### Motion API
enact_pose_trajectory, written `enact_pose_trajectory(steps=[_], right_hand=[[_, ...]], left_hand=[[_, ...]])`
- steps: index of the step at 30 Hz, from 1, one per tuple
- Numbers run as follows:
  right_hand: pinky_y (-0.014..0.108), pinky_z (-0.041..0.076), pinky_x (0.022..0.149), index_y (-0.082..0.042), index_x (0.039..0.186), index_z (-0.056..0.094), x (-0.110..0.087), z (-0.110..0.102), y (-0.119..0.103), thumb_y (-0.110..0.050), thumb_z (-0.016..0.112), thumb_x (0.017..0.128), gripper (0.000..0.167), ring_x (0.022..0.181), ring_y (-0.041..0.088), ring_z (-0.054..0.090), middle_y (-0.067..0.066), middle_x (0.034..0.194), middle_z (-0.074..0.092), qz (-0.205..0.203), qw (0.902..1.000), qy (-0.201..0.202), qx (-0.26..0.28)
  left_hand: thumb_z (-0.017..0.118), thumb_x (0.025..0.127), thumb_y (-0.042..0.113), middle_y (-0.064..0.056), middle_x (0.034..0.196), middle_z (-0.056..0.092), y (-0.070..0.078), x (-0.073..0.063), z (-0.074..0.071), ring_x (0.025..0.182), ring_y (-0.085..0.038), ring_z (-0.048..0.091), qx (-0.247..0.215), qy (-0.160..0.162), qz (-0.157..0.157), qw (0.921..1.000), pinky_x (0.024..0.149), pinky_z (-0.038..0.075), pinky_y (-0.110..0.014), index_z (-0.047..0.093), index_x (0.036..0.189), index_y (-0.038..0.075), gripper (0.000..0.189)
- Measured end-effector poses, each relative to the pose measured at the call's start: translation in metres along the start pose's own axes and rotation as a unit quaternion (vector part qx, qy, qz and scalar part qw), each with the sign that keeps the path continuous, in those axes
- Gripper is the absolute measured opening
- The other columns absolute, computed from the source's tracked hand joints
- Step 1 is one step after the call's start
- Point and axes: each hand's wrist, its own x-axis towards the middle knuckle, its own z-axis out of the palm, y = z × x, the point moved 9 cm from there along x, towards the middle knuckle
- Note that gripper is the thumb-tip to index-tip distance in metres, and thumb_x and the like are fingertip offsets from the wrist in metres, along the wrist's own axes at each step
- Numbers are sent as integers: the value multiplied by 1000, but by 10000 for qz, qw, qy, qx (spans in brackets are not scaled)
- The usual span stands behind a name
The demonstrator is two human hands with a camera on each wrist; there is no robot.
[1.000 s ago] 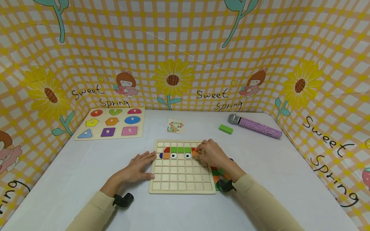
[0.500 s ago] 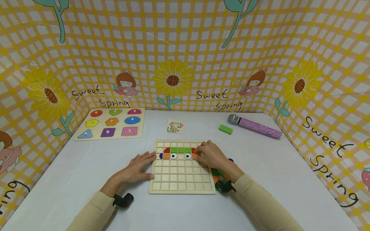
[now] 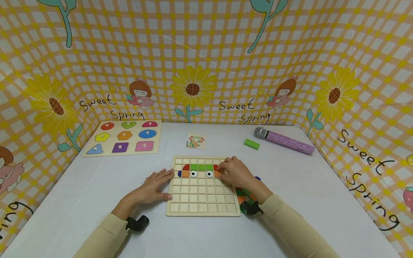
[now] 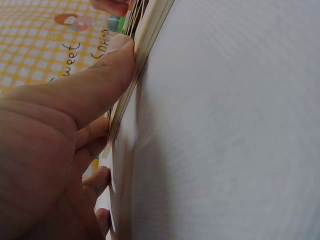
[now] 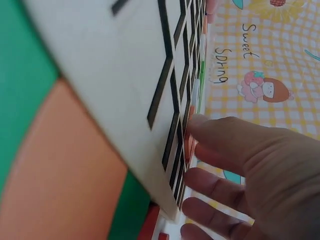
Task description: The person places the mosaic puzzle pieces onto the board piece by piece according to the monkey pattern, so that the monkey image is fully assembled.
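Observation:
A wooden grid board (image 3: 203, 198) lies flat in the middle of the table. Its upper part bears red, green and orange tiles, a blue piece and two white eye pieces. My left hand (image 3: 153, 187) rests against the board's left edge with spread fingers; the left wrist view has the thumb (image 4: 107, 72) touching that edge. At the board's upper right, my right hand (image 3: 237, 173) has bent fingertips at a red tile (image 3: 216, 167) and an orange tile (image 3: 216, 174). Whether they pinch or only press a tile is hidden.
Loose coloured tiles (image 3: 240, 197) lie by the board's right edge, partly under my right forearm. Behind are a knobbed shape puzzle (image 3: 109, 152), a pattern card (image 3: 195, 141), a green block (image 3: 251, 144) and a glittery purple microphone (image 3: 290, 143). Patterned cloth (image 3: 222, 82) surrounds the table.
My right hand has shifted very slightly at the upper right tiles, and a little more of the red tile shows. My left hand and the board stay still.

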Motion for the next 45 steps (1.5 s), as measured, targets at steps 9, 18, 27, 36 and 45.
enact_pose_trajectory(steps=[9,18,27,36,45], right_hand=[[39,46,81,-11,109,69,-16,-29,23,-27,70,84,29,96,22,49,6,105,64,372,9978,238,494],[46,48,84,-8,108,69,-50,-49,63,-23,71,84,28,100,26,51,9,103,65,685,9956,346,540],[42,48,81,-8,106,70,-73,-48,97,-20,69,85,24,96,25,52,8,99,66,791,9952,275,497],[40,49,79,-9,105,70,-75,-37,116,-14,69,82,23,92,22,54,4,96,66,349,9990,-14,284],[35,48,81,-15,107,71,-73,-25,119,-18,72,81,26,93,18,52,0,97,64,220,9986,-364,321]], left_hand=[[70,83,35,-11,157,26,3,0,0,146,-38,14,-20,-18,-3,10000,117,5,-62,33,146,6,78],[70,83,36,-11,156,26,1,-1,-1,146,-38,14,27,-20,-36,10000,117,6,-62,33,146,6,79],[70,83,36,-11,156,26,0,0,-1,146,-39,14,25,-28,-15,10000,117,5,-62,33,146,5,79],[69,83,36,-11,157,26,-1,1,0,146,-38,13,-12,-43,-55,10000,117,4,-61,33,146,6,79],[70,83,37,-11,157,26,0,0,0,146,-38,13,-29,-29,-23,10000,116,5,-62,32,147,6,80]])
